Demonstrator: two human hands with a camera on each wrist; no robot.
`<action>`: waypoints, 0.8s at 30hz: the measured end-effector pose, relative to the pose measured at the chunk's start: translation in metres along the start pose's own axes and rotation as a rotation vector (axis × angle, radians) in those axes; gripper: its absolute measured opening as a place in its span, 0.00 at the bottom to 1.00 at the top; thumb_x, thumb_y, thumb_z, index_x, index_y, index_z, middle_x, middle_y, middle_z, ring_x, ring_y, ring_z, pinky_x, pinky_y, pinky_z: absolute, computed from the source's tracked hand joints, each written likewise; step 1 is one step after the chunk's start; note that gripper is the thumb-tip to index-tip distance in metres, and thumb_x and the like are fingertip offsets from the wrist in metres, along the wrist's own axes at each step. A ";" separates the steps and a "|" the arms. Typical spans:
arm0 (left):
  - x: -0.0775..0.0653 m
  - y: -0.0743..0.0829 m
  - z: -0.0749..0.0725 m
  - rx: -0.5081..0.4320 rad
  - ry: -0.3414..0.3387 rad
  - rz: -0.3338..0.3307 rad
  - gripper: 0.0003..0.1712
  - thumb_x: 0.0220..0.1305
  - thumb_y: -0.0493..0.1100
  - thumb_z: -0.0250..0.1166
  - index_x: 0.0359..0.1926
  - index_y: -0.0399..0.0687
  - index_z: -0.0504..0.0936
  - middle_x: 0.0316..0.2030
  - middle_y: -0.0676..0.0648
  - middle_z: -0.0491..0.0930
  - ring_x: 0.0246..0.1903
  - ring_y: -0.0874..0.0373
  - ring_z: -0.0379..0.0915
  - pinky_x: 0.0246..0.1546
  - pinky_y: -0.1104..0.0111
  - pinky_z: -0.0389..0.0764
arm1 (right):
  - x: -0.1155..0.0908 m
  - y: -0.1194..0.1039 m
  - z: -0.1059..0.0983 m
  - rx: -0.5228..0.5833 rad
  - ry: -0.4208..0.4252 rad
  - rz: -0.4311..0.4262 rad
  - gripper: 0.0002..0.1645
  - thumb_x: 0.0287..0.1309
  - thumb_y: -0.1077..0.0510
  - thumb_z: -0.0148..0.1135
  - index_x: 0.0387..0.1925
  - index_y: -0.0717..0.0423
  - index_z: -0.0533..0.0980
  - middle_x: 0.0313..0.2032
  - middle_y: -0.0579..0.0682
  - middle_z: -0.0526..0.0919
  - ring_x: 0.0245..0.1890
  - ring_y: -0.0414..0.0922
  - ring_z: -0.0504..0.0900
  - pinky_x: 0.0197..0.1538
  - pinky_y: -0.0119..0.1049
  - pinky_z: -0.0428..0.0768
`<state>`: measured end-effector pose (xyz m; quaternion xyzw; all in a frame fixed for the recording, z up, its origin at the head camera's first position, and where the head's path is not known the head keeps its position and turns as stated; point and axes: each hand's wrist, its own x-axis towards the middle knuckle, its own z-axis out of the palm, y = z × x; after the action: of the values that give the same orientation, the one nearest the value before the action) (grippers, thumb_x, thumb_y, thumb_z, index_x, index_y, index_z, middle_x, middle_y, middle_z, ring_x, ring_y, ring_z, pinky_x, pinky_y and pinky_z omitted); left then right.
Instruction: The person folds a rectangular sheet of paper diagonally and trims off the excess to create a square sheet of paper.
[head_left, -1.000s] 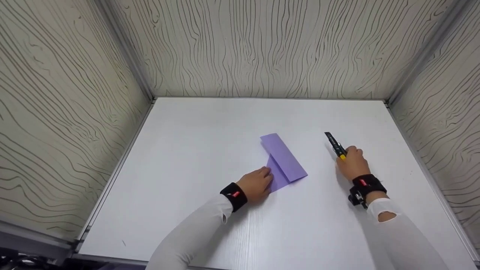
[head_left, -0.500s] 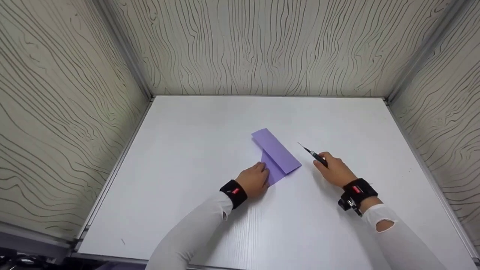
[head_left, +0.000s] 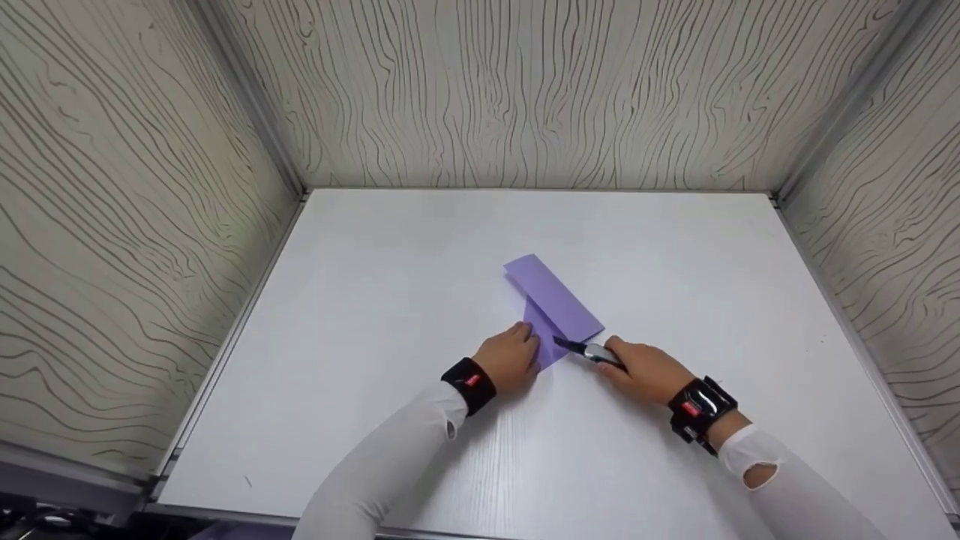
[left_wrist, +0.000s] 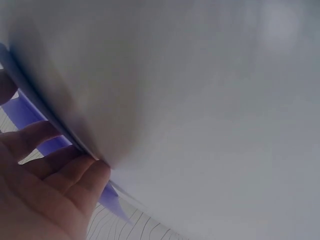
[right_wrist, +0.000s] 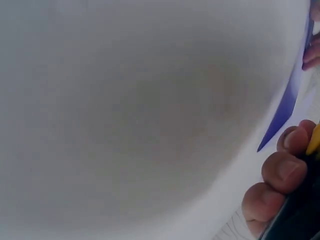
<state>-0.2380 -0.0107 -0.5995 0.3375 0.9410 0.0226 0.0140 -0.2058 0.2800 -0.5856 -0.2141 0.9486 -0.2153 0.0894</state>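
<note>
A sheet of purple paper (head_left: 559, 300) lies on the table, one long side folded over into a raised flap. My left hand (head_left: 508, 363) rests on the paper's near left part, its fingertips pressing down; the left wrist view shows the fingers (left_wrist: 82, 182) slightly bent against the table. A box cutter (head_left: 600, 354) is gripped in my right hand (head_left: 651, 373). Its dark tip is over the unfolded part, close under the flap's edge; whether it touches the paper I cannot tell. In the right wrist view, curled fingers (right_wrist: 284, 172) wrap the dark handle with its yellow part.
The white table (head_left: 375, 270) has patterned panels (head_left: 480, 97) behind it and on both sides. A small dark mark (head_left: 247, 481) shows near its front left corner. Both wrists wear black straps.
My right hand has brought the box cutter leftward and down, from right of the paper to over it. The paper shifted slightly left and away early on, with my left hand staying on it.
</note>
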 end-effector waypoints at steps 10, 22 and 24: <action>-0.002 0.001 0.000 0.002 0.017 0.008 0.25 0.80 0.51 0.61 0.67 0.39 0.82 0.68 0.39 0.80 0.72 0.45 0.76 0.71 0.59 0.80 | -0.004 0.004 0.011 -0.086 -0.022 -0.014 0.17 0.79 0.46 0.62 0.51 0.54 0.74 0.27 0.43 0.71 0.27 0.41 0.70 0.34 0.38 0.70; 0.001 -0.003 0.004 0.023 0.028 -0.026 0.23 0.78 0.57 0.63 0.55 0.42 0.86 0.58 0.43 0.84 0.59 0.48 0.81 0.58 0.57 0.85 | -0.004 0.021 0.006 -0.094 0.044 0.066 0.16 0.79 0.47 0.62 0.45 0.58 0.73 0.25 0.45 0.70 0.25 0.43 0.71 0.30 0.38 0.69; 0.000 -0.002 0.002 0.032 0.027 -0.025 0.24 0.77 0.57 0.64 0.56 0.41 0.86 0.59 0.43 0.84 0.59 0.49 0.80 0.60 0.58 0.84 | -0.004 0.024 0.004 -0.093 0.058 0.073 0.17 0.79 0.48 0.62 0.45 0.59 0.74 0.24 0.46 0.71 0.24 0.44 0.71 0.29 0.39 0.70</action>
<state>-0.2396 -0.0122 -0.6017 0.3258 0.9454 0.0119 -0.0037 -0.2095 0.3000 -0.6001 -0.1772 0.9669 -0.1735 0.0597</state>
